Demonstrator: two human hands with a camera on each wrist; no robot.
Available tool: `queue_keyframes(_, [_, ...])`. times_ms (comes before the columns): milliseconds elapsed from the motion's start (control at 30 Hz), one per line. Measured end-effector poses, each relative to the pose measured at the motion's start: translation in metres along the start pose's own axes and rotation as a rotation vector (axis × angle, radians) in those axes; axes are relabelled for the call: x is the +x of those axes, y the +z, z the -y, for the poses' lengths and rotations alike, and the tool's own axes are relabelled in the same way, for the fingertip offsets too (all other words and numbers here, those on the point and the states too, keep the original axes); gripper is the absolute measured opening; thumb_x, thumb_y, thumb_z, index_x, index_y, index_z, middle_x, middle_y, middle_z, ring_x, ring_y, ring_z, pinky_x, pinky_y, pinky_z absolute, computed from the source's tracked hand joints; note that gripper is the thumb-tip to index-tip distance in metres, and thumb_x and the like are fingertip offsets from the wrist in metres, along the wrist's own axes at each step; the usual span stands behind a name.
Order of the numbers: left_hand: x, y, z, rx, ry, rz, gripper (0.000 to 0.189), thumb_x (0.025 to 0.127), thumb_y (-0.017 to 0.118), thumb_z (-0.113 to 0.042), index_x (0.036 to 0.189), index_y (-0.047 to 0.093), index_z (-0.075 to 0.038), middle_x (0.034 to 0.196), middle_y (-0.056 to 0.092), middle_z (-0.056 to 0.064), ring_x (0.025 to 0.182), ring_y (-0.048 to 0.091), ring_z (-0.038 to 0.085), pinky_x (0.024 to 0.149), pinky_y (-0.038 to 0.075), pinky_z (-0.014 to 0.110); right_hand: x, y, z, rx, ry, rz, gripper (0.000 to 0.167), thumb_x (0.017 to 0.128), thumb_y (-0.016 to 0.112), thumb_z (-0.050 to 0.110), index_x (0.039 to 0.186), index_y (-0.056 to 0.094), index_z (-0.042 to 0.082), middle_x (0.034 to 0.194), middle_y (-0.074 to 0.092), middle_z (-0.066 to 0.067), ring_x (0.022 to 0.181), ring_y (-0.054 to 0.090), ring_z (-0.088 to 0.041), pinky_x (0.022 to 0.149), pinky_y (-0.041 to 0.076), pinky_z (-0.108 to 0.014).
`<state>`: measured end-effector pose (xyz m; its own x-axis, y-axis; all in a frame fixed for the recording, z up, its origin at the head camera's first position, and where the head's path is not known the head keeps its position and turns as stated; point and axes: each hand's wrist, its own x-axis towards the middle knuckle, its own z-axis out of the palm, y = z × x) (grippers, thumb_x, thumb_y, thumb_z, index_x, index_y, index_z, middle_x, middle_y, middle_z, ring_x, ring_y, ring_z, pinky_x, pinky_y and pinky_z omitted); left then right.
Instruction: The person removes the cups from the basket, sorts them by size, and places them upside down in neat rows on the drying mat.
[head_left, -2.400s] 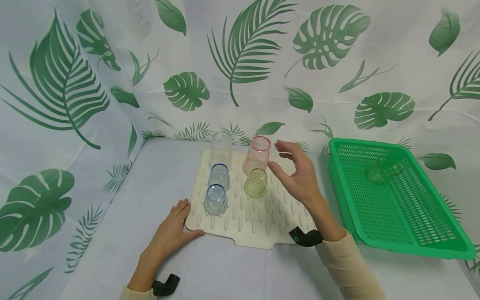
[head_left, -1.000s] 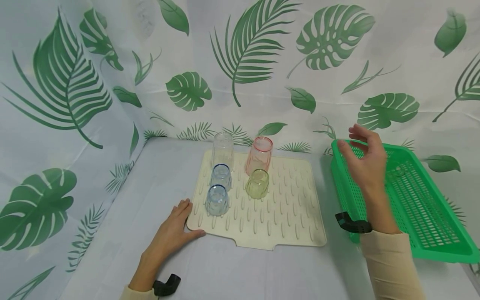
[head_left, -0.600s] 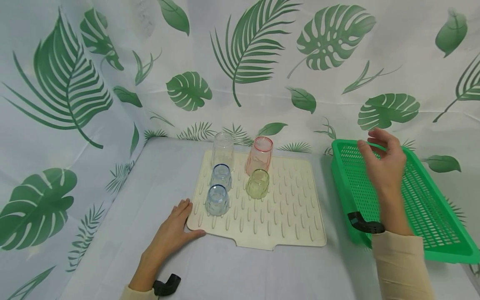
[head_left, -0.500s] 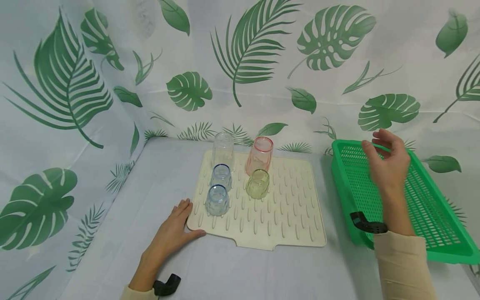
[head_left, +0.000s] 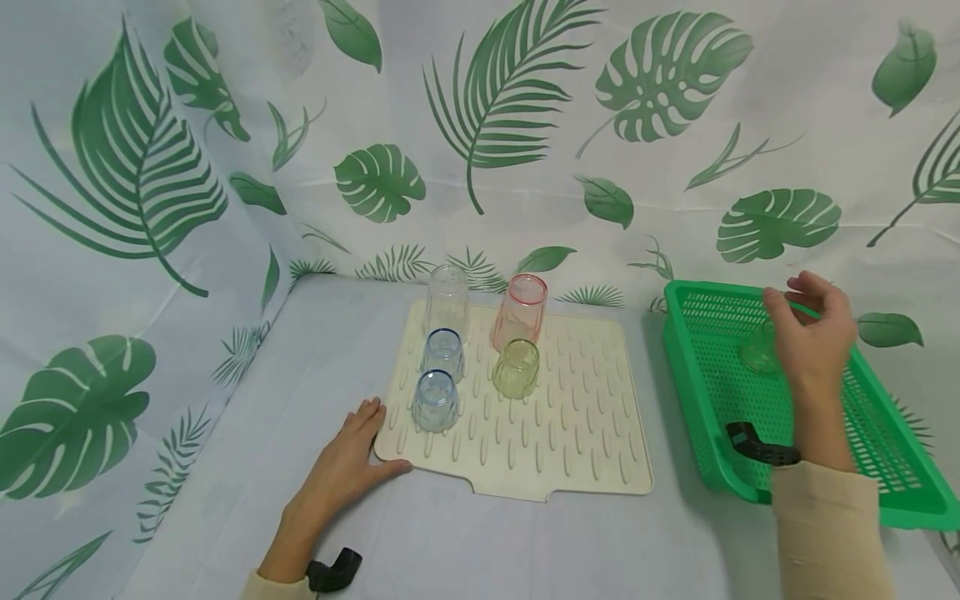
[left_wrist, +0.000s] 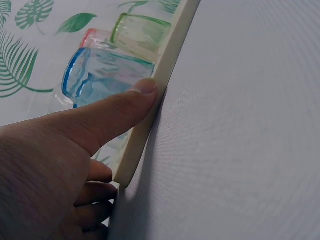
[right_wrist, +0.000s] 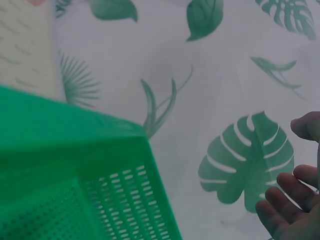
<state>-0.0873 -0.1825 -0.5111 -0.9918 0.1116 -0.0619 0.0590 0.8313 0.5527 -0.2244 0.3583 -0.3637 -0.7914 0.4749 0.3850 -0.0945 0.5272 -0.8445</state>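
Note:
My left hand (head_left: 341, 467) rests at the near-left corner of a cream drying mat (head_left: 570, 417). In the left wrist view its straight thumb (left_wrist: 120, 107) touches the mat's edge, close to a blue-rimmed glass (left_wrist: 107, 75). Over the green basket (head_left: 686, 392) hovers my right hand (head_left: 817, 337), fingers relaxed and apart, holding nothing. A glass (head_left: 759, 352) lies in the basket beneath it, partly hidden. Upside down on the mat stand two small blue-rimmed glasses, a tall clear glass (head_left: 447, 300), a tall pink glass (head_left: 519, 317) and a small yellow-green glass (head_left: 516, 375).
The mat lies on a pale cloth-covered table (head_left: 300, 358). Behind it hangs a white curtain (head_left: 525, 225) printed with green leaves. At the right, the basket's high perforated walls stand a short gap away from the mat.
From above the pink glass, my right hand has moved right over the basket, then farther right and slightly lower. My left hand and the glasses on the mat have stayed put.

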Motion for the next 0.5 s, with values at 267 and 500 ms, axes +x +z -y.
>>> queue_keyframes(267, [0.000, 0.000, 0.000, -0.006, 0.001, -0.006, 0.102, 0.079, 0.079, -0.055, 0.153, 0.036, 0.000, 0.162, 0.031, 0.020, 0.152, 0.025, 0.041, 0.123, 0.027, 0.055, 0.007, -0.010, -0.018, -0.006, 0.103, -0.027, 0.049, 0.094, 0.065, 0.030, 0.142, 0.055, 0.019, 0.113, 0.054, 0.026, 0.105, 0.051, 0.009, 0.107, 0.042, -0.018])
queue_keyframes(500, [0.000, 0.000, 0.001, -0.007, 0.002, 0.000, 0.103, 0.079, 0.079, -0.055, 0.153, 0.035, 0.001, 0.163, 0.030, 0.020, 0.152, 0.025, 0.040, 0.124, 0.026, 0.054, 0.016, -0.018, -0.034, -0.078, 0.177, -0.054, 0.053, 0.093, 0.066, 0.035, 0.142, 0.054, 0.020, 0.110, 0.050, 0.029, 0.103, 0.047, 0.011, 0.103, 0.040, -0.015])
